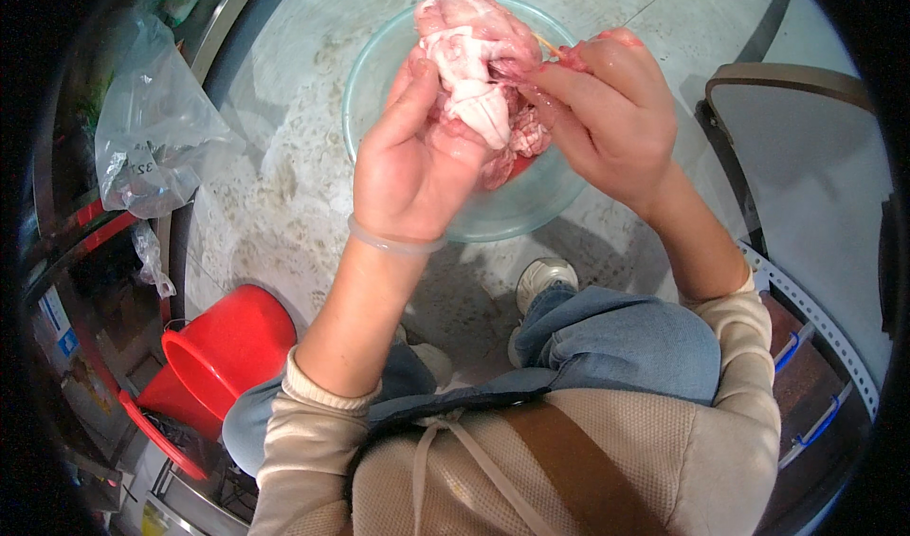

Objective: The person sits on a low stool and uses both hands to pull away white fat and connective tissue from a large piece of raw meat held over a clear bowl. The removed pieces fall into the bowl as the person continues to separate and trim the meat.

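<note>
A pale pink piece of raw meat or offal (469,45) rests in my left hand (419,173), raised above a translucent bluish-green basin (522,216). White fatty tissue covers its near side. Reaching in from the right, my right hand (615,120) pinches reddish soft tissue (572,60) at the side of that piece. A thin yellowish strand or stick (547,44) shows between the piece and my right fingers; which it is, I cannot tell. Down in the basin lie more raw pieces (530,134) with some red liquid, partly hidden by my hands.
The basin stands on a stained grey floor (263,180). Red plastic buckets (249,337) lie at lower left, below a hanging clear plastic bag (149,131). A brown-edged grey panel (803,152) and a perforated metal strip (817,315) are at right. My shoe (544,276) is near the basin.
</note>
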Tool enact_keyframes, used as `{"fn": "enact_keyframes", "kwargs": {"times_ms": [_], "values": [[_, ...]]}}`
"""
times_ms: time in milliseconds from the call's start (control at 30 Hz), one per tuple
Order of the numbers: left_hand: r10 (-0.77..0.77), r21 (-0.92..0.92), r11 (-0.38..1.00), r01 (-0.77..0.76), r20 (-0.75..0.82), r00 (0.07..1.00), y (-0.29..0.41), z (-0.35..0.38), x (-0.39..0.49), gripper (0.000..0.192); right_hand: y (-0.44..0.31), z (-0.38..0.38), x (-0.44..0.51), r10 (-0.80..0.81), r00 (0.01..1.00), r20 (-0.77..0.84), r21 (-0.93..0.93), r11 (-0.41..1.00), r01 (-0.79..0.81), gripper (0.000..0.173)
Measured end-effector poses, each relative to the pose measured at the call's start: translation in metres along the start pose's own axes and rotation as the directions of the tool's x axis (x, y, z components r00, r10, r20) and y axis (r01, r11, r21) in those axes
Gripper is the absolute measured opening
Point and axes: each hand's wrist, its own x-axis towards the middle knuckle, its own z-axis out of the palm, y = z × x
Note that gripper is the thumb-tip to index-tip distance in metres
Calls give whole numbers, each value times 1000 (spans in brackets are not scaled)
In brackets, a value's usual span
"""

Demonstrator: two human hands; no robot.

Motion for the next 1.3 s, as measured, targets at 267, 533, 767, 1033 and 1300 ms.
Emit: {"fn": "enact_keyframes", "kwargs": {"times_ms": [267,533,767,1033,1300], "values": [[59,16,998,-59,-35,998,10,-3,2,39,10,-14,-11,314,949,-15,8,949,-314,13],[67,6,998,-67,-30,997,15,-10,1,35,40,-11,-25,850,526,41,620,391,-681,11],[19,116,993,-10,-79,997,2,-12,3,33,7,23,-18,804,324,499,709,-163,-686,14],[312,880,434,-192,53,949,-17,-7,2,24,-16,26,-16,750,109,653,649,-479,-591,14],[-174,58,984,168,115,978,-11,-13,5,32,-21,11,-1,736,400,547,648,-70,-758,12]]}}
